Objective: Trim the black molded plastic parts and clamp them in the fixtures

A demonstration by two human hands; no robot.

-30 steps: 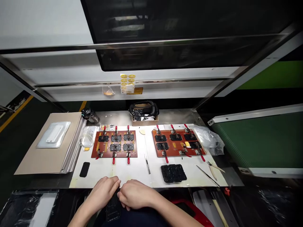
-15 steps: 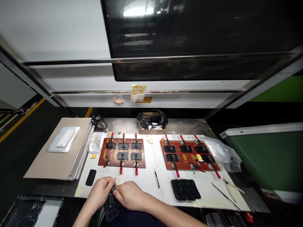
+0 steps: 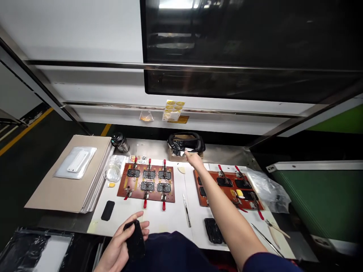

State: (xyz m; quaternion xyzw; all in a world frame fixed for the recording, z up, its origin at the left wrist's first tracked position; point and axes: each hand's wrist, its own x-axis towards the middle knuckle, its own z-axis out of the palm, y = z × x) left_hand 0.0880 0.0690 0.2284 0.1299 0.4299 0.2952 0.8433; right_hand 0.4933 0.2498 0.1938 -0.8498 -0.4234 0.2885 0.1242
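Note:
My left hand (image 3: 121, 241) grips a black rectangular part (image 3: 135, 241) near the table's front edge. My right hand (image 3: 194, 159) reaches across to the front of a cardboard box (image 3: 174, 157) at the back, which holds small black and white items with a black strap-like object (image 3: 202, 142) on top. Its fingertips are too small to tell whether they hold anything. Black plates sit under red-handled clamps on the left brown fixture board (image 3: 133, 191). The right fixture board (image 3: 227, 193) is partly hidden by my right forearm.
A flat black piece (image 3: 108, 210), a knife (image 3: 186, 210) and stacked black parts (image 3: 212, 230) lie on the white sheet. Cardboard sheets (image 3: 65, 192) are piled at left, beside a dark jar (image 3: 120, 142). Tweezers (image 3: 266, 239) and pliers (image 3: 279, 229) lie at right, below a plastic bag (image 3: 268, 190).
My right hand has left the black part and moved forward to the box. My left hand keeps the part, now turned with a plain dark face showing. The view has shifted slightly.

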